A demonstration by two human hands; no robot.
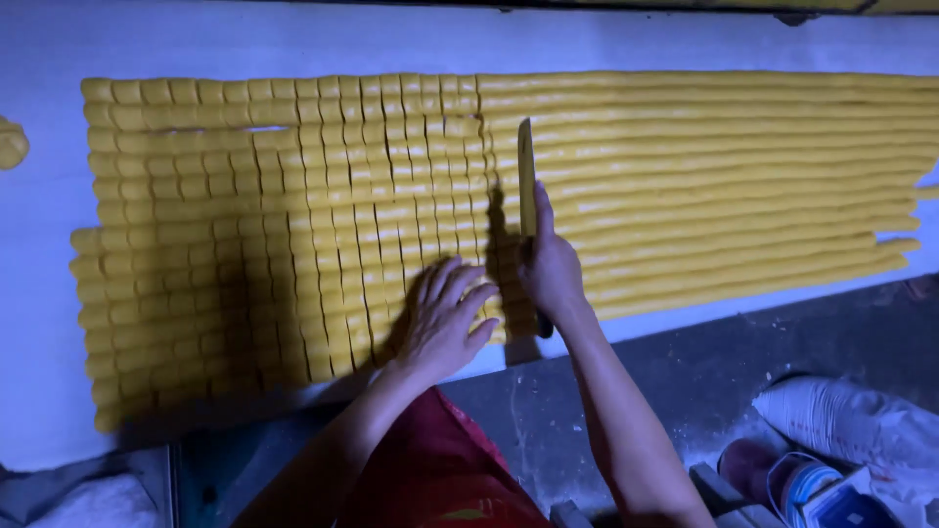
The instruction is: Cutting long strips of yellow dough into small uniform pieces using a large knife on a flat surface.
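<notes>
A person is slicing rows of yellow dough at a white tabletop (293, 44), with the knife (526, 176) pointing straight away from the body, its long axis running across the dough ropes (704, 166) at a right angle. The right hand (551, 269) is clenching the knife's handle in a firm grip, forefinger stretching along the spine of the blade, forearm reaching up from the lower right. Just to the left of that grip, the left hand (445, 313) is lying flat and released, fingers spreading over the cut dough pieces (293, 225), holding nothing. Beyond the blade to the right, the uncut ropes are lying side by side, long and parallel; to the left, the small blocks are sitting in a tight grid. A stray lump of dough (12, 145) is resting at the far left edge. Below the grip, a white sack (851, 416) is slumping on the dusty floor (704, 372).
</notes>
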